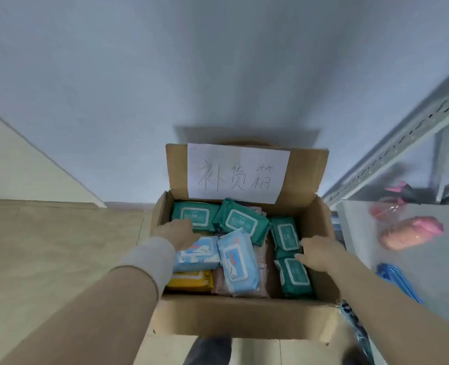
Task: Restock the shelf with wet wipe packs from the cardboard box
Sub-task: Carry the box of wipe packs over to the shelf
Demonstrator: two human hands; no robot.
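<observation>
Wet wipe packs [240, 219] beneath left hand [177, 231], right hand [318, 252]; fingers [305, 256] grip unclear.

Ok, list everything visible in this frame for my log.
cardboard box: one, brown, centre, open
paper label: one, white, on raised flap
green packs: four, in box, back and right
blue packs: two, light blue, box middle
yellow pack: one, front left corner
pink packs: count unclear, underneath others
shelf: one, grey, right
pink items: several, blurred, on shelf
blue item: one, shelf front
left hand: in box, on packs
right hand: touching right green packs
</observation>
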